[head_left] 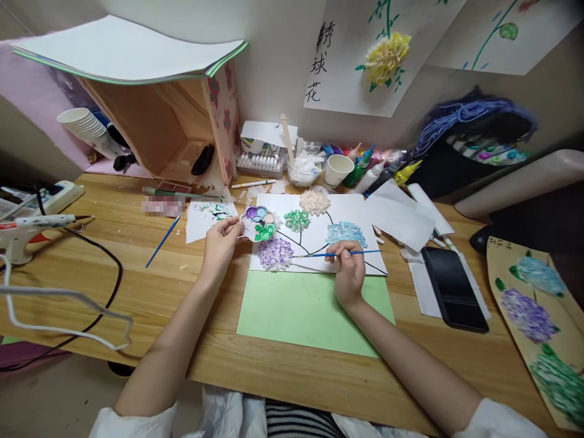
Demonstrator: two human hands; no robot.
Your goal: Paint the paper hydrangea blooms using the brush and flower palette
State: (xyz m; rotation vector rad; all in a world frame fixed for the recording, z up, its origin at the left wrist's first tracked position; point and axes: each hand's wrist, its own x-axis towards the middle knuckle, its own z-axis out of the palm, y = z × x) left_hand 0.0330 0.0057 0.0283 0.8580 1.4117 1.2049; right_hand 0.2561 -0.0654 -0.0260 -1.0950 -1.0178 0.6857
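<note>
My left hand (222, 242) pinches the rim of a small round paint palette (260, 224) with purple, blue, peach and green paint in its wells. A thin blue paintbrush (314, 254) is in the fingers of my right hand (348, 272). Its tip meets the right edge of a purple textured flower (275, 252) on a white paper (314, 243). Peach (314, 201), green (296, 219) and light blue flowers (345, 233) stand out on the same sheet, joined by black stem lines. Beneath the white paper lies a green sheet (310, 313).
Behind the paper stand a paper cup (338, 170), a plastic bowl (305, 169) and paint bottles (365, 167). A phone (454, 289) lies at right. Another blue brush (163, 242), a glue gun (27, 231) and cables (64, 295) occupy the left. An open box (159, 121) stands at back left.
</note>
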